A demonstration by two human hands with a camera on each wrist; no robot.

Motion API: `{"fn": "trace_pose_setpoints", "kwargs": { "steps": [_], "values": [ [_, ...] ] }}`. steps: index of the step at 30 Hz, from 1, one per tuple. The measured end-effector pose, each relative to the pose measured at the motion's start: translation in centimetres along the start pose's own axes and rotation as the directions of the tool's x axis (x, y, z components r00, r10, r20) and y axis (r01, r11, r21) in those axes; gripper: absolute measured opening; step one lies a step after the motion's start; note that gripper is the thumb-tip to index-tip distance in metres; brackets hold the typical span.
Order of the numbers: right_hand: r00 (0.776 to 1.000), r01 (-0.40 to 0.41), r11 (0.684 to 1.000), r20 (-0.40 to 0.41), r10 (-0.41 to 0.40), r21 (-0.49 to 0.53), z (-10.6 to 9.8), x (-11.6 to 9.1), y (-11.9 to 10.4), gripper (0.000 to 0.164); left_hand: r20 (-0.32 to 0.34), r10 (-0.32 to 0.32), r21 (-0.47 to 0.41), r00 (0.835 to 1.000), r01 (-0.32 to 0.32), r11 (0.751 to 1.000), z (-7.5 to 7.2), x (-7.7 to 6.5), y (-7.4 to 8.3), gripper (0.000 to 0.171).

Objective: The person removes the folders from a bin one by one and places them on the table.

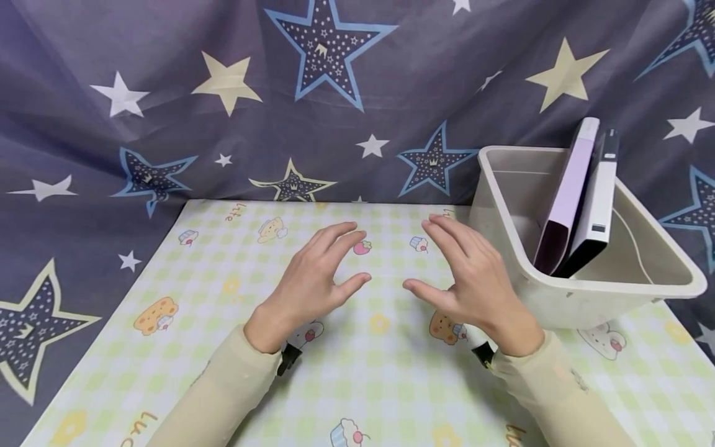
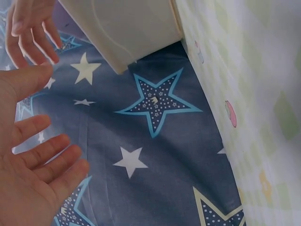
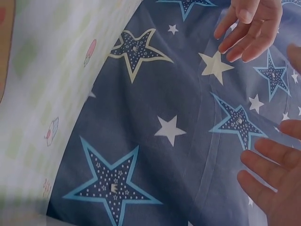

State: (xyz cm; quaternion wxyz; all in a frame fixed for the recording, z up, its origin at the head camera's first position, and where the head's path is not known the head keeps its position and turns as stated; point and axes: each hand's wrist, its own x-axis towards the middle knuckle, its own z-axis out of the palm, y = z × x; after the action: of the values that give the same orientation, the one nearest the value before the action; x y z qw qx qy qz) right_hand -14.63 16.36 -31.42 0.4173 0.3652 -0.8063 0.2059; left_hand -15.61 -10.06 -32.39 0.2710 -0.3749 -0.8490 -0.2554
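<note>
Over the middle of the table, my left hand [image 1: 313, 273] is held with its fingers extended and the thumb apart. Facing it across a gap, my right hand [image 1: 472, 276] has its fingers spread the same way. Neither hand holds or touches anything. The right hand is nearest to a pale grey plastic bin [image 1: 558, 304] at the table's right side. Inside the bin a lilac binder [image 1: 568, 186] and a white and black binder [image 1: 594, 217] lean side by side, their upper ends rising above the rim. Both wrist views show the two hands with bare palms and fingers.
A green and white checked tablecloth [image 1: 212, 354] with cartoon prints covers the table. Behind it hangs a dark blue-grey curtain [image 1: 223, 136] patterned with stars, meeting the table's back edge. A thin white line runs down the bin's inner right wall.
</note>
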Motion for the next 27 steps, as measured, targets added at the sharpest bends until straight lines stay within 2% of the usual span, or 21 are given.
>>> {"fn": "trace_pose_setpoints", "kwargs": {
  "steps": [6, 15, 27],
  "values": [
    [1.0, 0.004, 1.0, -0.017, -0.005, -0.018, -1.1, -0.4, 0.3, 0.075, 0.007, 0.015, -0.006, 1.0, -0.015, 1.0, 0.5, 0.5, 0.3, 0.058],
    [0.996, 0.017, 1.0, -0.088, -0.019, -0.026, -2.7, -0.7, 0.8, 0.073, 0.026, 0.022, -0.023, 0.999, -0.021, 1.0, 1.6, 1.3, 1.1, 0.057],
    [0.985, 0.052, 0.999, -0.166, -0.054, -0.015, -4.5, 0.5, -0.8, 0.068, 0.02, 0.064, -0.04, 0.998, -0.063, 0.997, 2.8, 2.5, 2.3, 0.058]
  ]
}}
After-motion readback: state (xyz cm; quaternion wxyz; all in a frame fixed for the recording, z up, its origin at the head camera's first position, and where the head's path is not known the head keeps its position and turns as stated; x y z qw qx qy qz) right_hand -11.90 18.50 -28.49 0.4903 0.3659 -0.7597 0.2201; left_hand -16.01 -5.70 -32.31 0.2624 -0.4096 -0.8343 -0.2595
